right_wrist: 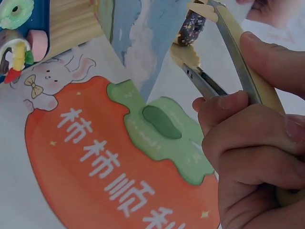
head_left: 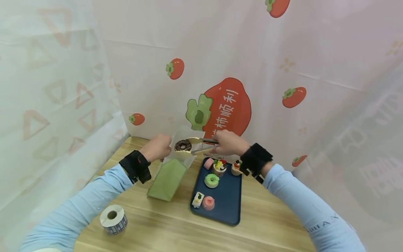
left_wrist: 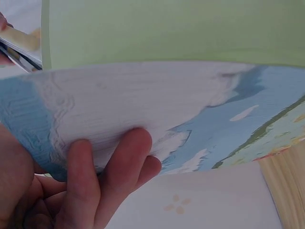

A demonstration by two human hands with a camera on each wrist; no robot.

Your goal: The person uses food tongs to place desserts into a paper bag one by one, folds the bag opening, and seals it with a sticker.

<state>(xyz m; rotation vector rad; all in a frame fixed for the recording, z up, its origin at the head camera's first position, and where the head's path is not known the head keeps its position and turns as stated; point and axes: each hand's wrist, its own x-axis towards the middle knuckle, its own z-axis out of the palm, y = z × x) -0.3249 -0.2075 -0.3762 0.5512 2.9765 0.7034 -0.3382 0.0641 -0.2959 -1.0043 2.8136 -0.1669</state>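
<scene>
In the head view my left hand (head_left: 157,146) holds the upper edge of a green paper bag (head_left: 168,178), which tilts over the table. The left wrist view shows my fingers (left_wrist: 126,160) lying against the bag's painted blue-and-white side. With my right hand (head_left: 230,141) I grip a pair of tongs (head_left: 201,151). Between the tong tips sits a chocolate donut (head_left: 183,145) with sprinkles, at the bag's mouth. Part of the donut (right_wrist: 193,29) is covered by the tongs in the right wrist view. How deep it is in the bag, I cannot tell.
A dark blue tray (head_left: 228,199) lies right of the bag, bearing a green donut (head_left: 212,180), a pink donut (head_left: 208,203), a small white cake (head_left: 198,199) and cupcakes (head_left: 219,169). A label roll (head_left: 114,220) stands at the front left. Behind hangs a printed cloth (head_left: 264,52).
</scene>
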